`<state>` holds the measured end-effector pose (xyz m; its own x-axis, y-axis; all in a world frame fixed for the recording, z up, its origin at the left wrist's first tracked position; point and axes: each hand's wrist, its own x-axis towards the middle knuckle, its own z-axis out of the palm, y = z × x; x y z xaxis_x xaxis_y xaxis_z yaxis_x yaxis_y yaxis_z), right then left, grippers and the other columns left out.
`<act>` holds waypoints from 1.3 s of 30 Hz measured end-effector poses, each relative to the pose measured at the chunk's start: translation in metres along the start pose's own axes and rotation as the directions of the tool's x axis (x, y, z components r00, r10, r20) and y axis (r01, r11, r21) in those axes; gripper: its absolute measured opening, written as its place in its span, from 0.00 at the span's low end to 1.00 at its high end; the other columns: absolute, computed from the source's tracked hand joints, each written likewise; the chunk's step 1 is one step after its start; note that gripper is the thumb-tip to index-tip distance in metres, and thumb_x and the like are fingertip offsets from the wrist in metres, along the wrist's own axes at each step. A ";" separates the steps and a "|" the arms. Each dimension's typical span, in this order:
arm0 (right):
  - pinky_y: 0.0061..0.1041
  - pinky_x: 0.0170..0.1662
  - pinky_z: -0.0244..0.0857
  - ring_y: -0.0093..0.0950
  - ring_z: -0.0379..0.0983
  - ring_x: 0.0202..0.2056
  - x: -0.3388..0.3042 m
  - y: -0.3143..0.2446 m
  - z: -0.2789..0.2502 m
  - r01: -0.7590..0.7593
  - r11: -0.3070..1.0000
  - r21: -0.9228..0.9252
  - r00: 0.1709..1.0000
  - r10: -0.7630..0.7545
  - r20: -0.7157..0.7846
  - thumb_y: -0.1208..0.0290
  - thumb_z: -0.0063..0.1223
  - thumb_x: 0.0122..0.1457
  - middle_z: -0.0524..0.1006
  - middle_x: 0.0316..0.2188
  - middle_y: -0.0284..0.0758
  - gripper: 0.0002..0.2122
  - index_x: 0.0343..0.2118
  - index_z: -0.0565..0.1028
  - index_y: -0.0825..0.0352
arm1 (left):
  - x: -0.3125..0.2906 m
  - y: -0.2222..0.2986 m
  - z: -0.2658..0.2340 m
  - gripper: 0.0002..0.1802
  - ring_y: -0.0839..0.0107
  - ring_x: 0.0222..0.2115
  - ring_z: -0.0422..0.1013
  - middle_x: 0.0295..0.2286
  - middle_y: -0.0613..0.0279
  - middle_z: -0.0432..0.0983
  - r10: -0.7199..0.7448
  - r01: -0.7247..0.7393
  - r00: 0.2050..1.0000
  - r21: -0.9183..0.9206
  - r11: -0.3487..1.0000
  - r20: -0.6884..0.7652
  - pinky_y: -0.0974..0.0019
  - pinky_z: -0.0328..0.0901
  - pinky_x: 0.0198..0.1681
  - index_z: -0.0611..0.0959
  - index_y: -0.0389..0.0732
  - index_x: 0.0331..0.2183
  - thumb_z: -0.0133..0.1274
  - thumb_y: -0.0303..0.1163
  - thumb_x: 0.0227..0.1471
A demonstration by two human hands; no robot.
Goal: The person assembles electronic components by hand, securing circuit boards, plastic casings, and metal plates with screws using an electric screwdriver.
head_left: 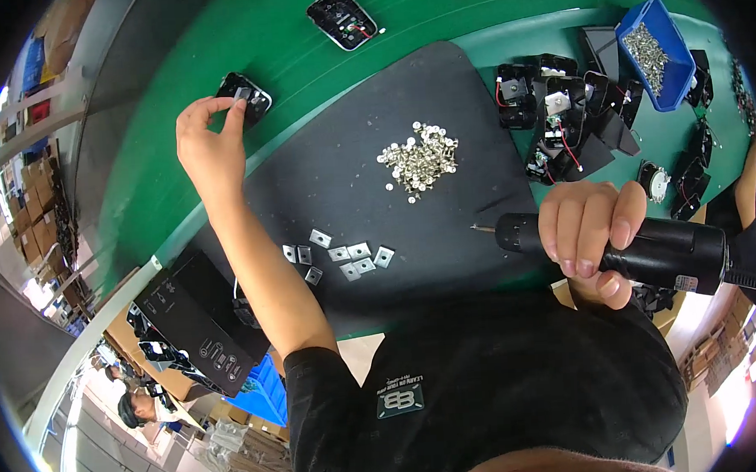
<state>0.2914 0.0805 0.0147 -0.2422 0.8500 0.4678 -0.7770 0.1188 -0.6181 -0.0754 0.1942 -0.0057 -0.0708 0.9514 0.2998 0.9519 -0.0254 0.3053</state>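
Observation:
My left hand (213, 146) reaches out to the far left with thumb and forefinger pinched on a small silvery metal plate. Right at the fingertips lies a black plastic housing (257, 104) with a pale rim, partly covered by them. My right hand (590, 229) is wrapped round a black electric screwdriver (674, 250), its bit (483, 228) pointing left over the dark mat (332, 178). On that mat sit a heap of silvery screws (421, 158) and several square metal plates with a centre hole (360, 251).
Another open housing (341, 20) lies farther along the green belt (435, 15). At the right are stacked black housings with red wires (564, 111) and a blue bin (677, 71) of screws. A black carton (193, 323) and blue crate (262, 396) stand lower left, with another person (139, 408) beyond.

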 end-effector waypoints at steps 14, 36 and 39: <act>0.25 0.30 0.65 0.25 0.72 0.25 -0.001 -0.001 0.009 -0.014 1.000 0.010 1.000 0.014 -0.010 0.79 0.62 0.45 0.74 0.24 0.29 0.21 0.43 0.67 0.63 | 0.014 -0.029 -0.003 0.15 0.81 0.26 0.70 0.26 0.65 0.77 -0.128 0.236 0.950 -0.390 0.890 0.284 0.77 0.65 0.32 0.80 0.32 0.42 0.58 0.27 0.51; 0.18 0.33 0.62 0.17 0.68 0.27 0.012 0.004 0.052 0.033 0.999 -0.036 0.999 -0.033 -0.023 0.69 0.60 0.53 0.72 0.26 0.24 0.18 0.47 0.69 0.57 | -0.162 0.106 -0.056 0.23 0.63 0.39 0.71 0.37 0.63 0.77 0.315 -0.241 0.941 -0.410 0.880 0.122 0.62 0.59 0.45 0.83 0.41 0.38 0.67 0.33 0.34; 0.19 0.34 0.64 0.17 0.70 0.28 0.015 0.003 0.058 0.044 0.999 -0.027 0.999 -0.043 0.010 0.70 0.61 0.52 0.73 0.26 0.25 0.18 0.46 0.69 0.57 | -0.166 0.118 -0.049 0.20 0.68 0.34 0.71 0.33 0.67 0.77 0.358 -0.294 0.928 -0.385 0.875 0.106 0.64 0.57 0.41 0.83 0.41 0.35 0.67 0.35 0.34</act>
<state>0.2519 0.0639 0.0562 -0.2138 0.8391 0.5001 -0.7710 0.1695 -0.6139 0.0337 0.0177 0.0250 0.3070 0.9060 0.2914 0.7386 -0.4199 0.5274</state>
